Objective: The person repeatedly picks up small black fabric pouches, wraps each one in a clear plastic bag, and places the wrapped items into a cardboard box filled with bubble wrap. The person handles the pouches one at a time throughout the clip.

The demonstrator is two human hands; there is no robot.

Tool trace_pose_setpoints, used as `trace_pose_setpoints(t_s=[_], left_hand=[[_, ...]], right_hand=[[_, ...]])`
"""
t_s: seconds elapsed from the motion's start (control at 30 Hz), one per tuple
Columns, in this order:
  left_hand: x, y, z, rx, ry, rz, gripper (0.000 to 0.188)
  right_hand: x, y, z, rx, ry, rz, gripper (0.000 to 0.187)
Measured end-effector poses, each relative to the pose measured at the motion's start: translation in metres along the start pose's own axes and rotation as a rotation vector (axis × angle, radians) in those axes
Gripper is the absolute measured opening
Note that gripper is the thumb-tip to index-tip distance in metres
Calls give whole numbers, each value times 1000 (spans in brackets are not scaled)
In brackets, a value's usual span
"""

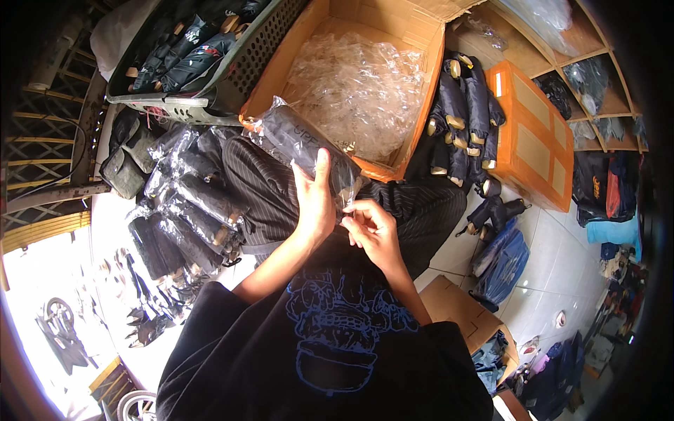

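My left hand (315, 200) is wrapped round a dark rolled bundle in a clear plastic bag (306, 140), which looks like a compact folding umbrella. The bundle lies tilted over my lap, its upper end toward the upper left. At its lower end the fingertips of my right hand (372, 228) pinch the edge of the clear bag. Left of my legs several similar bagged umbrellas (186, 231) lie in a pile. Right of the open carton stand several unbagged dark umbrellas (463, 105) with light wooden ends.
An open cardboard carton (414, 151) full of clear plastic bags (351, 91) stands ahead. A dark perforated crate (246, 67) holding more umbrellas is at the upper left. To the right are a taped orange-brown box (531, 133), wooden shelves (618, 77) and a blue folded bundle (504, 259).
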State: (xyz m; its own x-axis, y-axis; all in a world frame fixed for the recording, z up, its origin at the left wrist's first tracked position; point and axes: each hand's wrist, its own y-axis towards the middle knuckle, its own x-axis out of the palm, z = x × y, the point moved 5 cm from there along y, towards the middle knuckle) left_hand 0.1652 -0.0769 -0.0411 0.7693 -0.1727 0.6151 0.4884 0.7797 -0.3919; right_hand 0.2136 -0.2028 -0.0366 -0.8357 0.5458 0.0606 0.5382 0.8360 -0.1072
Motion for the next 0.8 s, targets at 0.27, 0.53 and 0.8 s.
trace_pose_setpoints(t_s=[0.27, 0.53, 0.8], left_hand=[[4, 6, 2, 63, 16, 32, 37], [-22, 6, 45, -226, 129, -103, 41], [-98, 0, 58, -19, 238, 191, 44]], right_hand=[[-1, -2, -12, -157, -254, 72, 13], [-10, -7, 10, 73, 138, 117, 26], [63, 32, 18, 185, 153, -290, 48]])
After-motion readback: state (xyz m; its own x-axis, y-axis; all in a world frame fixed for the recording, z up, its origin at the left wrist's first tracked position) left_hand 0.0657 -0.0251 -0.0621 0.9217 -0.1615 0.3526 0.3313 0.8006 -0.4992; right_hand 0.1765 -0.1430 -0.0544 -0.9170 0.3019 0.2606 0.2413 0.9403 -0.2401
